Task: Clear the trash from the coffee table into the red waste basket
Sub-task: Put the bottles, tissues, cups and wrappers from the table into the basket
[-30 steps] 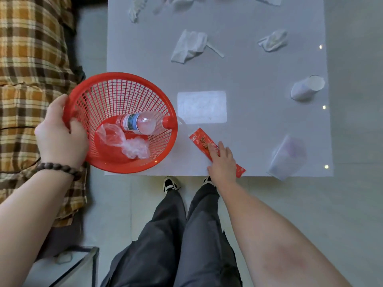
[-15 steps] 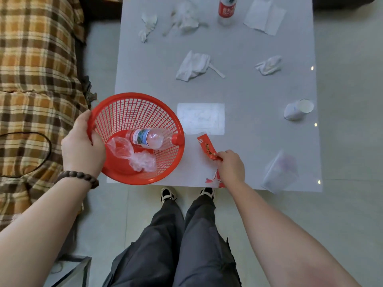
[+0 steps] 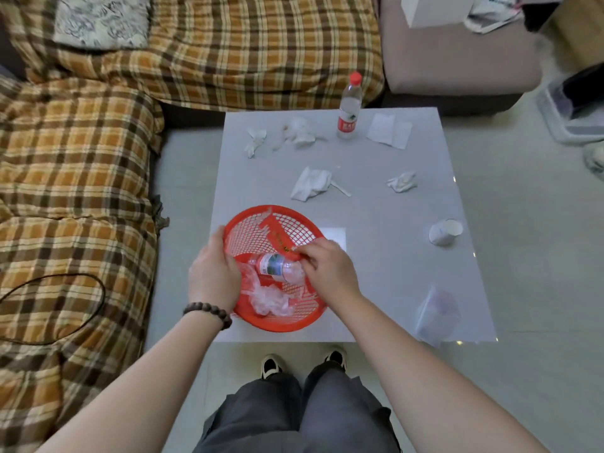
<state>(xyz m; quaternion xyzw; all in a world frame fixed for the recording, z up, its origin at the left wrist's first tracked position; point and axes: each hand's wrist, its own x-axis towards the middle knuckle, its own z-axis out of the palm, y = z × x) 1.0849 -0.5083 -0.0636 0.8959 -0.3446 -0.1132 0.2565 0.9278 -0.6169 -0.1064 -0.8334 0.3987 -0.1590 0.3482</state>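
Note:
The red waste basket [image 3: 248, 223] stands tilted on the near left part of the grey coffee table [image 3: 376, 204]. My left hand [image 3: 212, 273] grips its left rim. My right hand [image 3: 327, 266] reaches over the basket's right side and pinches a red snack wrapper [image 3: 277, 238] that hangs inside the basket. A small water bottle [image 3: 274, 266] and crumpled clear plastic [image 3: 269, 300] lie in the basket. On the table lie crumpled tissues [image 3: 310, 184], [image 3: 402, 182], [image 3: 299, 134], [image 3: 255, 142], a flat napkin [image 3: 389, 130], a tipped paper cup [image 3: 444, 232], an upright bottle [image 3: 349, 109] and a clear plastic bag [image 3: 436, 313].
A plaid-covered sofa [image 3: 75, 191] wraps the left and far sides of the table. A pink-grey seat [image 3: 457, 53] stands at the far right. My legs and shoes [image 3: 304, 364] are at the table's near edge. Pale floor lies to the right.
My right hand lifted the red wrapper off the table and carried it left over the basket. The view has tilted up, showing more of the table and sofa.

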